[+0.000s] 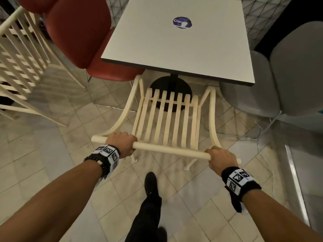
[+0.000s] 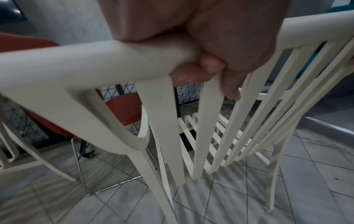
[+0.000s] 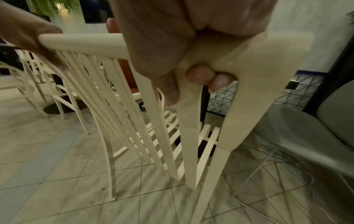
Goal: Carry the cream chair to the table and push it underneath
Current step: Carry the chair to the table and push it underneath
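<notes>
The left hand and the right hand each gripped the top rail of the cream chair, with the fingers of both curled fully round it, one near each end. The chair stood directly ahead of the person, its seat facing away toward the desk. The front edge of the seat lay at about the near edge of the desk, above the black pedestal base. The rail ran crosswise, roughly parallel to that near edge, though its right end sat nearer the person. The remaining push therefore appeared to be straight forward, away from both hands. A red chair flanked the gap on the left and a grey chair on the right, so lateral clearance looked limited.
</notes>
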Motion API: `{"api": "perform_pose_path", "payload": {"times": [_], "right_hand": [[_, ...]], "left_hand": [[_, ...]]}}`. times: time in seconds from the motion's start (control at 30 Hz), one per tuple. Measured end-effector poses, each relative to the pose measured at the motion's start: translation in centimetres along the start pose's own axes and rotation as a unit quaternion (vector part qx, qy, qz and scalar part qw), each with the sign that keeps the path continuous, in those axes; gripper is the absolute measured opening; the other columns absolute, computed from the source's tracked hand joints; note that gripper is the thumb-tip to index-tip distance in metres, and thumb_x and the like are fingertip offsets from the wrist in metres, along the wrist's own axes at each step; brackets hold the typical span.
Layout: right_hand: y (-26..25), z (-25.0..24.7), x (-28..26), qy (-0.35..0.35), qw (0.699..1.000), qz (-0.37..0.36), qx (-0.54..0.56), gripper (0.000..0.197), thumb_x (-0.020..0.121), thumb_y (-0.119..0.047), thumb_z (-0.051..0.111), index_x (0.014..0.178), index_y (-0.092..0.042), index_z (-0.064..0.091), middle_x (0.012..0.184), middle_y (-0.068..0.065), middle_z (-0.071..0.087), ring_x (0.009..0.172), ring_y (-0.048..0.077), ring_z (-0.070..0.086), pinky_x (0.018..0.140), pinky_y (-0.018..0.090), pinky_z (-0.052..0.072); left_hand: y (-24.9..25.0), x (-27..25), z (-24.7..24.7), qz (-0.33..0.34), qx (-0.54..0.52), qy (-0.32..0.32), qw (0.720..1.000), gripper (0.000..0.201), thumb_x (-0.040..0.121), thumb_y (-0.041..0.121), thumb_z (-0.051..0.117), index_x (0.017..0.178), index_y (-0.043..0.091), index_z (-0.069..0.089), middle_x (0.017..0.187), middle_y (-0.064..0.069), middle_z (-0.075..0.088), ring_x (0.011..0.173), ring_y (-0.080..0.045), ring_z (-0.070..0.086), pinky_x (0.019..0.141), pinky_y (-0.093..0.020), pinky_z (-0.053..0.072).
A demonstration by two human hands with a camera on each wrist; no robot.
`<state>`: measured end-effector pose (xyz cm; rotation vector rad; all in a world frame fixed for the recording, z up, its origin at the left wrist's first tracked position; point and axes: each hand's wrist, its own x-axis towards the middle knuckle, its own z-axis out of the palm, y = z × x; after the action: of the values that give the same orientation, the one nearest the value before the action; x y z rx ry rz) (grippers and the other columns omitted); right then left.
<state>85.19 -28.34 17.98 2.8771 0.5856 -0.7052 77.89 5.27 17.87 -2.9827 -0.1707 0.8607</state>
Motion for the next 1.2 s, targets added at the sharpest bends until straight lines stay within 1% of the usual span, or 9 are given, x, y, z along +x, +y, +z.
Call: {"api": "perform_pose_path", "payload": {"times": [0.2,0.37,0.43,0.57,0.7,0.9,1.07,1.13,1.2], "right_hand": [[-0.4,-3.2,4.4,-0.029,1.0,-0.005,0.011,0.021,0.088,-0.027,0.059,0.108,-0.026,0.062,0.102,-0.002,0.058,0.089,0.026,0.063,0.074,0.038,0.051],[1.6,-5.0,3.7,-0.024,0.977,0.015,0.212,0.056,0.077,-0.07,0.056,0.114,-0.028,0.061,0.109,-0.009,0.052,0.106,0.015,0.046,0.093,0.039,0.044],[2.9,-5.0,3.7,0.029,0.955,0.14,0.261,0.06,0.08,-0.07,0.05,0.116,-0.022,0.06,0.112,0.0,0.054,0.106,0.022,0.051,0.092,0.042,0.046],[4.0,-3.1,5.5,-0.102,0.851,0.343,0.385,0.049,0.086,-0.044,0.061,0.094,0.004,0.061,0.077,0.016,0.068,0.059,0.027,0.067,0.058,0.035,0.057],[5.2,-1.4,6.8,-0.06,0.797,0.391,0.457,0.026,0.083,-0.011,0.063,0.079,0.014,0.064,0.043,0.016,0.057,0.033,0.022,0.047,0.038,0.024,0.034],[5.8,-2.9,9.9,-0.04,0.78,0.411,0.471,0.021,0.086,-0.009,0.056,0.079,0.01,0.058,0.056,0.019,0.057,0.044,0.026,0.051,0.037,0.022,0.035],[6.0,-5.3,12.5,-0.034,0.79,0.406,0.459,0.032,0.087,-0.02,0.057,0.094,0.011,0.062,0.05,0.015,0.058,0.038,0.023,0.05,0.032,0.02,0.04],[5.6,-6.3,13.0,-0.048,0.83,0.378,0.407,0.053,0.089,-0.045,0.055,0.101,0.006,0.063,0.071,0.017,0.066,0.059,0.03,0.064,0.057,0.036,0.059],[4.7,-7.1,12.6,-0.063,0.928,0.296,0.217,0.081,0.083,-0.075,0.035,0.112,-0.005,0.061,0.105,0.019,0.062,0.095,0.035,0.061,0.087,0.046,0.052]], "left_hand": [[-2.3,4.3,-2.3,0.009,-0.028,-0.011,1.0,0.032,0.084,0.054,0.058,0.113,0.039,0.062,0.1,0.005,0.067,0.092,-0.021,0.063,0.085,-0.04,0.051],[-6.5,4.0,-3.9,0.02,-0.152,-0.019,0.988,0.094,0.058,0.099,0.022,0.125,0.042,0.056,0.116,0.005,0.054,0.109,-0.018,0.05,0.098,-0.048,0.04],[-9.1,3.9,-4.1,-0.078,-0.21,0.002,0.975,0.093,0.066,0.095,0.018,0.125,0.034,0.057,0.119,-0.003,0.055,0.108,-0.024,0.053,0.093,-0.048,0.043],[-10.3,4.3,-2.7,-0.237,-0.334,-0.077,0.909,0.07,0.085,0.07,0.047,0.121,0.01,0.053,0.098,-0.013,0.063,0.071,-0.029,0.068,0.058,-0.037,0.057],[-10.2,5.8,-1.8,-0.299,-0.441,-0.055,0.844,0.033,0.089,0.016,0.056,0.117,-0.001,0.06,0.07,-0.016,0.067,0.044,-0.023,0.06,0.036,-0.024,0.046],[-11.0,9.3,-3.0,-0.306,-0.454,-0.029,0.836,0.024,0.083,0.018,0.057,0.089,-0.002,0.07,0.058,-0.014,0.068,0.042,-0.025,0.058,0.04,-0.022,0.043],[-11.1,12.5,-5.4,-0.301,-0.433,-0.02,0.85,0.031,0.085,0.019,0.056,0.089,-0.007,0.07,0.062,-0.014,0.069,0.04,-0.021,0.058,0.039,-0.023,0.042],[-10.9,13.0,-6.0,-0.295,-0.423,-0.024,0.857,0.034,0.088,0.024,0.056,0.094,-0.007,0.068,0.075,-0.018,0.072,0.053,-0.027,0.063,0.048,-0.028,0.05],[-10.4,12.5,-6.6,-0.259,-0.338,-0.01,0.905,0.043,0.092,0.04,0.054,0.109,0.001,0.063,0.105,-0.021,0.068,0.082,-0.033,0.065,0.072,-0.038,0.055]]}}
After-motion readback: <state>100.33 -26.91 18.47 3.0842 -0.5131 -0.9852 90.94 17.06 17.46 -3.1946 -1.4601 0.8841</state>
